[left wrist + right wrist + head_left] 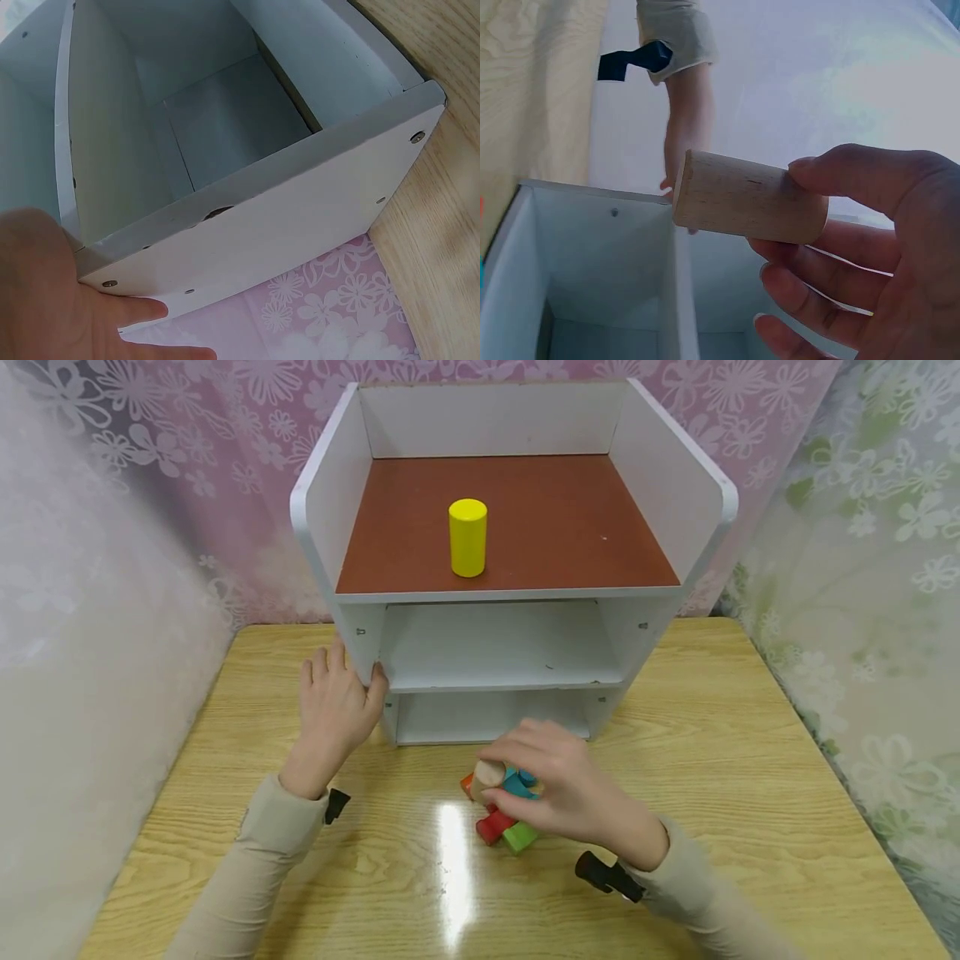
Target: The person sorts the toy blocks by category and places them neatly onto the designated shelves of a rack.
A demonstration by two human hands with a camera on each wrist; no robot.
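My right hand pinches a plain wooden cylinder block between thumb and fingers, in front of the small white shelf unit. In the head view this block is above a little pile of coloured blocks: red, green, blue and orange, some partly hidden by the hand. Against the unit's left side rests my left hand, its fingers straight along the outer panel and its thumb at the front edge. A yellow cylinder block stands upright on the unit's brown top.
Under the unit is a wood-grain table. Beneath the brown top, which has raised white sides and back, are two open compartments. Pink flowered cloth hangs behind, and pale flowered cloth on the right.
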